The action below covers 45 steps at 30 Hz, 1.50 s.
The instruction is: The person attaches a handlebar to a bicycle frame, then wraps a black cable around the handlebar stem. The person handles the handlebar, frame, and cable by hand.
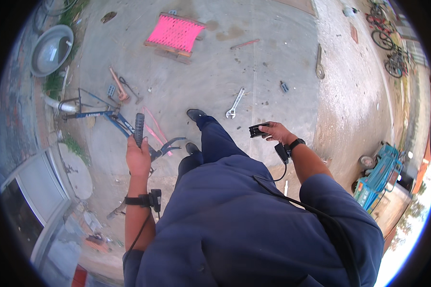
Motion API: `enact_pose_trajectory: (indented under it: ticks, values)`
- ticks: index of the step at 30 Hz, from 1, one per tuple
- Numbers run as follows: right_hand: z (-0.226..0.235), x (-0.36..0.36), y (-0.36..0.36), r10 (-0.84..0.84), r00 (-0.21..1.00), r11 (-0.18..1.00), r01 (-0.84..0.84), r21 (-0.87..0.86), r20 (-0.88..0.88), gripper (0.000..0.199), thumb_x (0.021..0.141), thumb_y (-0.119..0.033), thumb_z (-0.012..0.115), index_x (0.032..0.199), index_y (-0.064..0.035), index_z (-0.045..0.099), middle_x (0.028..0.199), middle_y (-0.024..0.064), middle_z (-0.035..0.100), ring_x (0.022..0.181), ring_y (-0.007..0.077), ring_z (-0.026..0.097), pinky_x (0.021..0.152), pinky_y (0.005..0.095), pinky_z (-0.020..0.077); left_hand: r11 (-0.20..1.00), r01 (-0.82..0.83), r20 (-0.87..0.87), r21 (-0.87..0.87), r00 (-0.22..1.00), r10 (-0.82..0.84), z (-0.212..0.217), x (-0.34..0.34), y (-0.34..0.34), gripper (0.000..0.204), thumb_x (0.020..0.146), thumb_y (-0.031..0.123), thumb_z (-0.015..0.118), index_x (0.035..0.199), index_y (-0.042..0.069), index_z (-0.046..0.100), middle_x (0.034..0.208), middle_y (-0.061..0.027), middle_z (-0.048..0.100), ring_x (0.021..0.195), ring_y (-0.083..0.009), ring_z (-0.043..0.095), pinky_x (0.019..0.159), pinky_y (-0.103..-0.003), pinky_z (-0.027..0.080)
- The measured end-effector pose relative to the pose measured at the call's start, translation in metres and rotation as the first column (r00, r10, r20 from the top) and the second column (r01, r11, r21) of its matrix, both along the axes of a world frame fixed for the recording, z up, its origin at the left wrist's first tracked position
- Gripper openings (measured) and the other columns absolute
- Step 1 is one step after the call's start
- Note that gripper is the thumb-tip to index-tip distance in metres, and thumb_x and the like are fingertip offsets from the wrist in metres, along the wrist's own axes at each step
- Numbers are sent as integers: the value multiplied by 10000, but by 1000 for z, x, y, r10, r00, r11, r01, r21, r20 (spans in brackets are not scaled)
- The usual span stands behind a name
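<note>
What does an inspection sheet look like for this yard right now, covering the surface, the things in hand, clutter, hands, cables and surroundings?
Surface: bare concrete ground, dusty, with dark stains.
Things in hand: ribbed black handle grip in the left hand; small black device in the right hand.
Clutter: blue bicycle frame, adjustable wrench, second wrench, pink-strapped wooden stool, round metal basin.
Hands: left hand closed around the grip; right hand holding the device.
Cables: black cable across the blue jacket; another along the left forearm.
Surroundings: parked bicycles far right, blue cart at right.
</note>
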State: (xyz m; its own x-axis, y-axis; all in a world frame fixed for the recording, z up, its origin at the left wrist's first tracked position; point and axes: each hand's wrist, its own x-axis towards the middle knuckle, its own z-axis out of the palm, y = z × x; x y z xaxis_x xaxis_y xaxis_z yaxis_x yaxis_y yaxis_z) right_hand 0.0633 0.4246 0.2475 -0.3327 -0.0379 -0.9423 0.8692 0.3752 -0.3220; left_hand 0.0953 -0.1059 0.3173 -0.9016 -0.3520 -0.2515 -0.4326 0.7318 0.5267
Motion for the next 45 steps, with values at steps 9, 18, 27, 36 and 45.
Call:
enact_pose_trajectory:
  ticks: [9,18,27,36,45]
  values:
    - [35,173,20,-266,954,960,276,57,-140,578,916,-447,743,1286,-17,628,1138,107,709,1002,205,683,858,378,548,994,95,-49,49,995,-92,-25,9,-27,389,995,274,630,1217,-36,552,876,-202,682,791,-382,671,723,-454,522]
    - [59,326,6,-403,907,904,415,106,-122,552,930,-436,723,1301,-35,642,1094,72,703,976,206,672,841,367,552,965,91,-49,246,996,-81,-20,4,-26,311,1018,237,611,1148,-35,536,828,-119,652,668,-196,661,595,-355,525]
    - [65,349,19,-584,791,796,602,61,-179,500,922,-409,766,1268,-66,650,1111,53,711,955,166,688,813,323,564,971,91,-16,222,996,-89,-38,-4,-39,363,1012,263,604,1257,7,523,847,-80,638,639,-135,640,507,-290,512]
    - [58,331,38,-613,753,775,632,4,-242,465,931,-327,754,1254,-10,647,1093,103,723,943,206,700,775,347,565,991,131,9,31,991,-131,-41,-1,-48,403,989,324,625,1159,-26,521,931,-280,679,851,-468,674,775,-508,518]
    - [51,292,41,-576,778,803,596,3,-252,428,917,-312,783,1204,-18,662,1063,96,739,913,207,714,766,359,567,996,89,25,3,996,-89,-36,25,-64,461,973,332,631,1250,-20,523,1015,-285,685,955,-484,661,820,-528,509]
